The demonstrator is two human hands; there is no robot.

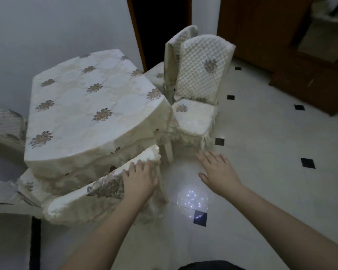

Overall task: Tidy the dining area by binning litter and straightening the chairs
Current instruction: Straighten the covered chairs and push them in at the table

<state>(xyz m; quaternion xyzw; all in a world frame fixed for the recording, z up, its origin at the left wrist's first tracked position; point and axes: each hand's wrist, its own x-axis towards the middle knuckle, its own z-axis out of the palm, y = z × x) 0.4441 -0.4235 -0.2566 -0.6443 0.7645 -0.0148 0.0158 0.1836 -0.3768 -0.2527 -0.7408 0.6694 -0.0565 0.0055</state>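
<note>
The dining table [90, 106] wears a cream cloth with flower motifs. Directly in front of me the near chair [82, 203] is tucked under its front edge, and my left hand [140, 180] rests on the top right end of that backrest, fingers curved over the edge. My right hand [218, 172] hovers in the air right of that chair, fingers straight and spread, holding nothing. A quilted cream chair [201, 80] stands at the table's right side with its seat turned toward me. No litter shows on the table.
A second chair back [181, 41] stands behind the quilted one. Another covered chair [6, 121] shows at the left edge. Dark wooden furniture [300, 61] lines the far right. White tiled floor [271, 152] with black insets spreads to the right. A doorway [160, 26] opens behind.
</note>
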